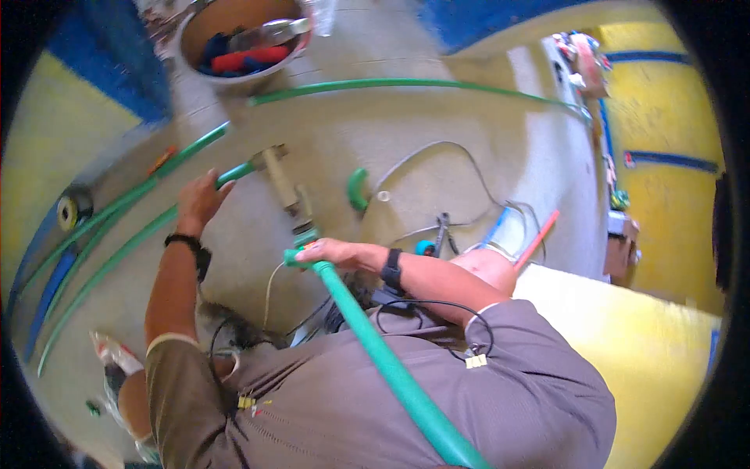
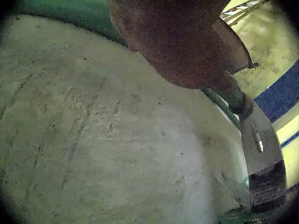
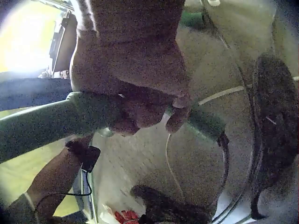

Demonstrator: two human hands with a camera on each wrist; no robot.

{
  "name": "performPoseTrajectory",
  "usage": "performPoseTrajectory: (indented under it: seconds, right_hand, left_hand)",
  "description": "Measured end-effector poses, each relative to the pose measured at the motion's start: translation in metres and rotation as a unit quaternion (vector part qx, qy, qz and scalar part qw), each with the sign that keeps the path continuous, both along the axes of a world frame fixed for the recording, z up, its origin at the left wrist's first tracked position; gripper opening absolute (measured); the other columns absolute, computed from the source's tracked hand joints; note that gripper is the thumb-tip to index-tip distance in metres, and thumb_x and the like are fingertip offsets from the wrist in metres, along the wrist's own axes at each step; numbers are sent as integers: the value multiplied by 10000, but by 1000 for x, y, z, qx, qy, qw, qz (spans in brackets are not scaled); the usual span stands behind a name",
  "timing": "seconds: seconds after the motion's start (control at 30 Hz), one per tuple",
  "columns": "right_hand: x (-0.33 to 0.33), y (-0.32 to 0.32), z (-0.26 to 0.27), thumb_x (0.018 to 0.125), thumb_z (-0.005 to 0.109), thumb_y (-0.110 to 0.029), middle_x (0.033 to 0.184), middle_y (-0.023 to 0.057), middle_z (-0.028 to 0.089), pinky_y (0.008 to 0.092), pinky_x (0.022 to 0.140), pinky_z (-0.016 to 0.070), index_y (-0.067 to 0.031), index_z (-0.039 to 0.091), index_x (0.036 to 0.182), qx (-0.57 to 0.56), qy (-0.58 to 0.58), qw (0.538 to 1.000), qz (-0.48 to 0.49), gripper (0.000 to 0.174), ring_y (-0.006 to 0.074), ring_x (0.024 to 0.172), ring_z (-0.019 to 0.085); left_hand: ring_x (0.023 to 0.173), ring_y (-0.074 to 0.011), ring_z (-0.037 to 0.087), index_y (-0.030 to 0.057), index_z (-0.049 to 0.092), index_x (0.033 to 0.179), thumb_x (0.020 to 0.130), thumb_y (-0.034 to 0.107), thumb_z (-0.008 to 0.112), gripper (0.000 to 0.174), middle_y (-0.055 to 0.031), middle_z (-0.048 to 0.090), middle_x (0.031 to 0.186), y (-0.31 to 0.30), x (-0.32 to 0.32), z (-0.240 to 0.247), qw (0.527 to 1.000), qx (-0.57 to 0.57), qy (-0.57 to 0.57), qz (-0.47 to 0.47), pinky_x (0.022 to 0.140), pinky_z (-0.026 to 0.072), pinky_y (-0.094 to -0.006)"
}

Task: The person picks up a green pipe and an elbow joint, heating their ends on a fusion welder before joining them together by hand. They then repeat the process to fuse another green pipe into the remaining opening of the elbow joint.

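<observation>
In the head view the left hand (image 1: 201,202) grips a green pipe (image 1: 234,173), whose end meets the metal head of a beige tool (image 1: 278,178). The left wrist view shows that hand (image 2: 182,46) dark and blurred beside the pipe (image 2: 88,16). My right hand (image 1: 336,252) grips a green fitting (image 1: 294,258) at the tool's lower end; a thick green pipe (image 1: 375,348) runs from it down across the torso. Seen from the right wrist, the fingers of the right hand (image 3: 135,74) curl round the green fitting (image 3: 205,123). Whether fitting and tool touch, I cannot tell.
A bucket (image 1: 191,59) with a bottle and red and dark items stands at the top left. Long green pipes (image 1: 117,205) lie on the floor at left. A green elbow piece (image 1: 358,189), a grey cable (image 1: 473,160) and pliers (image 1: 443,230) lie right of the tool.
</observation>
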State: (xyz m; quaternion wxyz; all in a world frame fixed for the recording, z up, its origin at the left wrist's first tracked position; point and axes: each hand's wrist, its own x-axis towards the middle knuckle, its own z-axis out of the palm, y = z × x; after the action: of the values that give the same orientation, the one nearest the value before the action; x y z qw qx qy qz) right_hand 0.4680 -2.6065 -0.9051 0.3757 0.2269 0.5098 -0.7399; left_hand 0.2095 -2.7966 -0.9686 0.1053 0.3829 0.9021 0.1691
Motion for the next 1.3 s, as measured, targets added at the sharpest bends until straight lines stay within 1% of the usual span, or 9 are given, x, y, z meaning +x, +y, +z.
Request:
performPoseTrajectory:
  seconds: [0.37, 0.4, 0.57, 0.63, 0.77, 0.87, 0.93, 1.23, 1.3]
  right_hand:
    - [9, 1, -15, 852, 665, -438, 834, -26, 580, 274, 719, 434, -82, 667, 949, -9, -23, 999, -35, 369, 95, 782, 526]
    - [8, 2, -8, 850, 667, -440, 833, -23, 579, 276, 739, 443, -77, 666, 954, -10, -44, 998, -48, 377, 96, 794, 539]
    - [7, 17, -1, 830, 682, -451, 743, 8, 555, 280, 543, 478, -38, 636, 981, 4, -100, 993, -56, 442, 115, 605, 548]
    - [7, 18, 1, 825, 686, -452, 732, 12, 551, 285, 541, 480, -33, 629, 973, 0, -111, 992, -59, 448, 118, 598, 547]
    - [7, 17, 7, 814, 699, -448, 714, 22, 548, 300, 526, 486, -16, 609, 962, 6, -128, 990, -67, 465, 126, 587, 547]
    - [5, 18, 0, 808, 704, -449, 711, 24, 547, 301, 522, 487, -10, 607, 964, -7, -119, 991, -57, 477, 131, 582, 549]
    - [2, 18, 1, 804, 707, -450, 708, 25, 547, 300, 520, 486, -7, 609, 964, -15, -111, 992, -54, 481, 134, 579, 550]
    - [-3, 22, 3, 807, 703, -433, 716, 39, 574, 292, 519, 472, 6, 620, 973, -7, -108, 994, 15, 476, 145, 582, 564]
    - [-8, 23, 14, 830, 689, -384, 758, 31, 581, 306, 614, 493, -17, 610, 994, 0, -120, 993, 3, 409, 121, 638, 555]
  left_hand:
    - [872, -319, 598, 69, 596, 958, 874, 341, 612, 285, -122, 620, 889, -6, -3, 32, 995, -70, -46, -49, 744, 482, -436]
    - [893, -306, 599, 75, 578, 932, 849, 314, 647, 262, -101, 616, 920, -16, -8, 7, 994, 51, 35, -85, 750, 484, -425]
    - [875, -318, 605, 110, 560, 988, 837, 308, 665, 270, -91, 595, 973, -32, -15, 0, 996, 17, 79, -37, 750, 495, -436]
    - [887, -333, 609, 74, 555, 999, 837, 352, 674, 343, -114, 615, 950, -30, -17, 15, 996, -46, -52, 58, 765, 498, -441]
    - [843, -351, 609, 59, 527, 974, 845, 404, 662, 393, -137, 606, 885, -33, -27, 27, 999, -15, -51, -3, 726, 485, -442]
    - [786, -359, 616, 46, 519, 971, 842, 444, 661, 442, -168, 617, 821, -33, -40, 62, 990, -27, -136, -22, 686, 480, -442]
    - [686, -253, 531, 24, 513, 901, 874, 418, 639, 414, -157, 527, 728, -38, -49, 89, 978, 24, -198, -62, 635, 426, -393]
    - [680, -220, 496, -11, 538, 910, 945, 376, 528, 389, -123, 496, 709, -59, -40, 210, 975, 58, -179, -114, 640, 411, -381]
    - [681, -227, 502, -11, 545, 921, 944, 381, 526, 394, -129, 500, 712, -64, -33, 249, 980, 53, -166, -95, 644, 412, -384]
